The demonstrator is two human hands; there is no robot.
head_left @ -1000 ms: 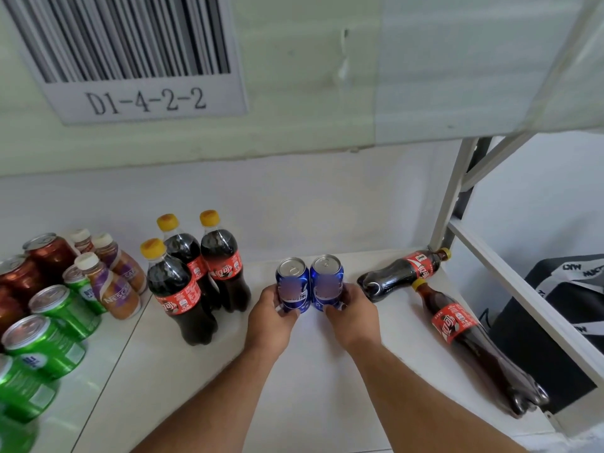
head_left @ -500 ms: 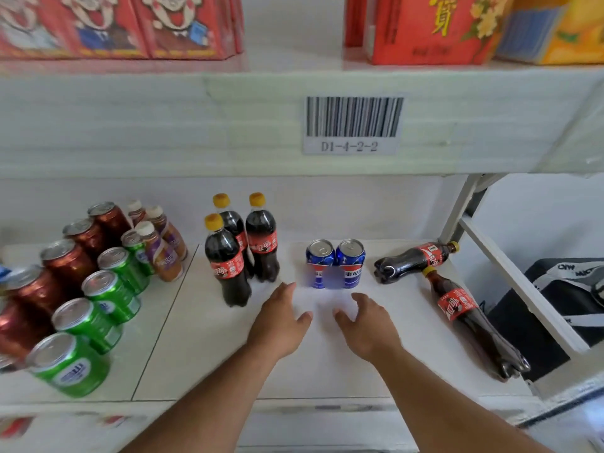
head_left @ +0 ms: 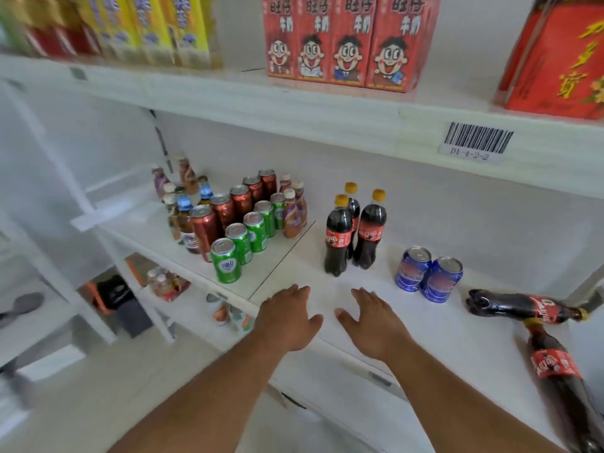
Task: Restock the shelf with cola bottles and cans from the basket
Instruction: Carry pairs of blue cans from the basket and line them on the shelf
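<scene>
Two blue cola cans (head_left: 428, 273) stand side by side on the white shelf (head_left: 441, 328). Left of them stand three upright cola bottles (head_left: 356, 232) with red labels and yellow caps. Two more cola bottles lie on their sides at the right: one (head_left: 523, 310) across the shelf, one (head_left: 560, 384) pointing towards me. My left hand (head_left: 287, 317) and my right hand (head_left: 372, 322) hover over the shelf's front edge, fingers spread, holding nothing, short of the cans. No basket is in view.
Green cans (head_left: 242, 243), reddish-brown cans (head_left: 228, 207) and small drink bottles (head_left: 292, 212) crowd the shelf's left section. Red cartons (head_left: 346, 40) and yellow packs (head_left: 163, 27) stand on the shelf above, which bears a barcode label (head_left: 475, 142). More goods sit on the lower shelf (head_left: 192, 299).
Both hands let go of the two blue cans and drew back to the shelf's front edge. The view pulled away and swung left.
</scene>
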